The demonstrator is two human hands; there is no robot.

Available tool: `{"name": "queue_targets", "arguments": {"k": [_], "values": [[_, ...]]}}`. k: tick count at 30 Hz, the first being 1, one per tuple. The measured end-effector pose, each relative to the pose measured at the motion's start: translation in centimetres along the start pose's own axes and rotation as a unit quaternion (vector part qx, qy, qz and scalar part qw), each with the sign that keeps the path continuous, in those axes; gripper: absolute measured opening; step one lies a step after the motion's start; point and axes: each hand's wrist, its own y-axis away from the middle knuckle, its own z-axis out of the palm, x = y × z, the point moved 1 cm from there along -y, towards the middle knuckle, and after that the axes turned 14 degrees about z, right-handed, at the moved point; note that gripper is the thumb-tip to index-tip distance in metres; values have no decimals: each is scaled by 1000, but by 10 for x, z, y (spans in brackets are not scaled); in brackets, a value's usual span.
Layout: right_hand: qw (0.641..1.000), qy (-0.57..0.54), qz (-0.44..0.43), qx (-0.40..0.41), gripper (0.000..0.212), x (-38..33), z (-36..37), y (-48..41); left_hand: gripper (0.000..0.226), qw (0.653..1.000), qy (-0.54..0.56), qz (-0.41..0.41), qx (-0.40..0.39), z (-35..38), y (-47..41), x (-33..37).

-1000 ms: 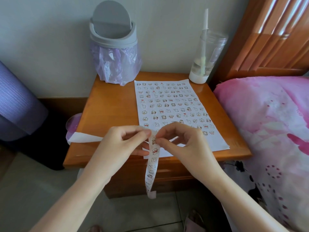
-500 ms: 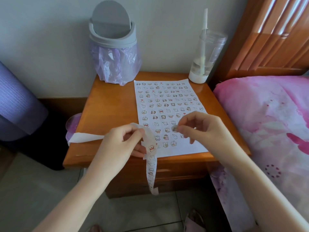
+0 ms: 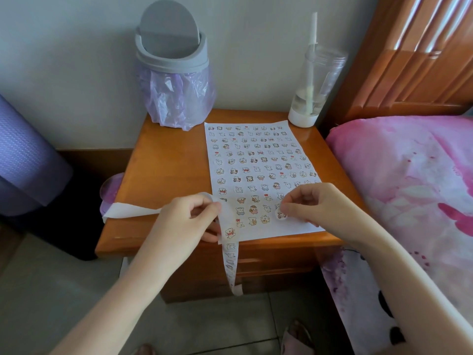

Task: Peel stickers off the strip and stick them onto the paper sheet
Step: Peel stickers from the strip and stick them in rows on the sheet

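Orange-brown wooden bedside table (image 3: 163,160) fills the middle of the frame, set against a pale wall. At its upper left a grey swing-lid bin with a purple plastic liner (image 3: 174,80) is seen, and at its upper right a clear plastic tumbler with a white straw (image 3: 316,83). Pink patterned bedding (image 3: 409,175) is seen along the right edge and a purple rolled mat (image 3: 23,155) at the far left.

A white paper sheet (image 3: 297,228), covered with rows of small cartoon stickers, is laid on the table's right half. A long white sticker strip (image 3: 229,252) is pinched between the curled thumb and fingers of the left hand (image 3: 184,221) at the sheet's lower left corner. Its bare end trails left across the table and its printed end hangs over the front edge. A small round sticker (image 3: 280,214) is held between the thumb and forefinger of the right hand (image 3: 320,203) at the sheet's lower right, the other fingers loosely curled. Whether the sticker is already pressed flat cannot be told.
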Motion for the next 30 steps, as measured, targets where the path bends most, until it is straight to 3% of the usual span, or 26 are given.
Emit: {"name": "queue_targets", "arguments": {"k": [30], "values": [[995,67,-53,59,2,8,13,-5,15,1000,-9,3,-3,0,-2,-4]]}}
